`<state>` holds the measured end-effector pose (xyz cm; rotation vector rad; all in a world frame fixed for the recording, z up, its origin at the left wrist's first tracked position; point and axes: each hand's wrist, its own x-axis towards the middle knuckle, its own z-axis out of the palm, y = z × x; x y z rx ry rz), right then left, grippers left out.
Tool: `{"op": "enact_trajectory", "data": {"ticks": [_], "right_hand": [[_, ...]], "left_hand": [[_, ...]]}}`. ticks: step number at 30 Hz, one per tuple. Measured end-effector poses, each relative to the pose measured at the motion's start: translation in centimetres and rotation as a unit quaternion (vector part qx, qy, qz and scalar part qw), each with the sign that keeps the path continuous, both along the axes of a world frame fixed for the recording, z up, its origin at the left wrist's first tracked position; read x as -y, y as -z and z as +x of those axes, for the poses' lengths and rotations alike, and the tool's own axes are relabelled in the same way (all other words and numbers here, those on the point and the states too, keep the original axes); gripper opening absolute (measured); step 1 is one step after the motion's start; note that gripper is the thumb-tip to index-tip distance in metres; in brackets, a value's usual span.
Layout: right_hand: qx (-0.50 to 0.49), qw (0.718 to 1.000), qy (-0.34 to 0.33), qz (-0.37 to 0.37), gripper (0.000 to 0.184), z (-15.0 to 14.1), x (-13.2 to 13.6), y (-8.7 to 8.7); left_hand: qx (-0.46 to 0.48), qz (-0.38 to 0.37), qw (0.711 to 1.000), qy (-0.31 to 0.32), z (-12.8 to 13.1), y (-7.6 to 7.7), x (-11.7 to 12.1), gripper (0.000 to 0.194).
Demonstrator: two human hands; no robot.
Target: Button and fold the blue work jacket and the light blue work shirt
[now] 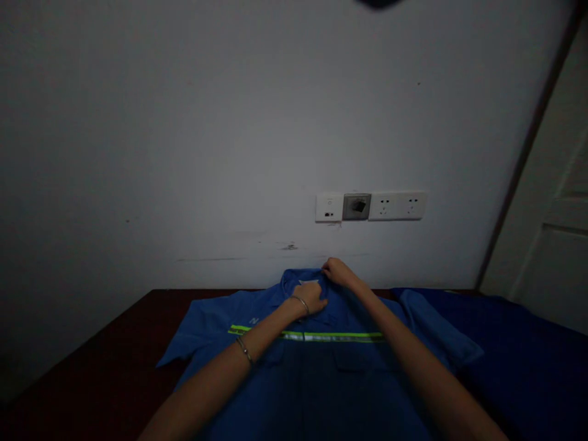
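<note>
At collar of blue shirt (264,309), left hand (312,298), right hand (337,271) pinching edge

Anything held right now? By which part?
The blue shirt: the right hand pinches its collar at the right-side edge. The left hand is at the collar too; whether it grips cannot be told.

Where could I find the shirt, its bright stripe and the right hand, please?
Shirt (313,376), head view, on the middle of its front.
Bright stripe (340,337), head view, on its stretch across the chest.
Right hand (339,272), head view, on its back.
</note>
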<state>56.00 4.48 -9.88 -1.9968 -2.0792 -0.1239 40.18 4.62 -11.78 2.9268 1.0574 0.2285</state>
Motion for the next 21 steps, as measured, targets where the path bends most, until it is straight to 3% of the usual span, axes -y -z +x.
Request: {"op": "enact_trajectory", "data": {"ticks": [3,5,8,10,13,16,21], "right_hand": [[0.001,1.0,-0.01,-0.019,0.022,0.7,-0.7,-0.8],[0.002,1.0,-0.013,-0.023,0.021,1.2,-0.9,-1.4],[0.007,1.0,-0.016,-0.023,0.022,1.6,-0.9,-2.2],[0.012,1.0,-0.017,-0.022,0.022,1.6,-0.7,-2.9],[0.022,0.999,-0.02,-0.018,0.023,1.4,-0.1,-3.8],[0.034,0.999,-0.019,-0.016,0.025,1.2,0.5,-4.5],[0.064,0.998,-0.008,-0.018,0.03,1.2,1.1,-4.7]], "left_hand": [[0.082,-0.109,0.99,-0.015,1.9,2.9,-0.3,0.04],[0.176,-0.184,0.966,-0.047,3.0,4.0,-1.0,0.042],[0.294,-0.251,0.918,-0.088,4.1,4.8,-1.4,0.049],[0.322,-0.265,0.904,-0.095,4.5,4.8,-1.1,0.047],[0.306,-0.237,0.918,-0.094,4.7,4.5,-0.3,0.032],[0.27,-0.156,0.947,-0.083,4.5,4.4,0.6,0.018],[0.184,-0.073,0.978,-0.062,3.9,4.3,2.2,0.027]]}}
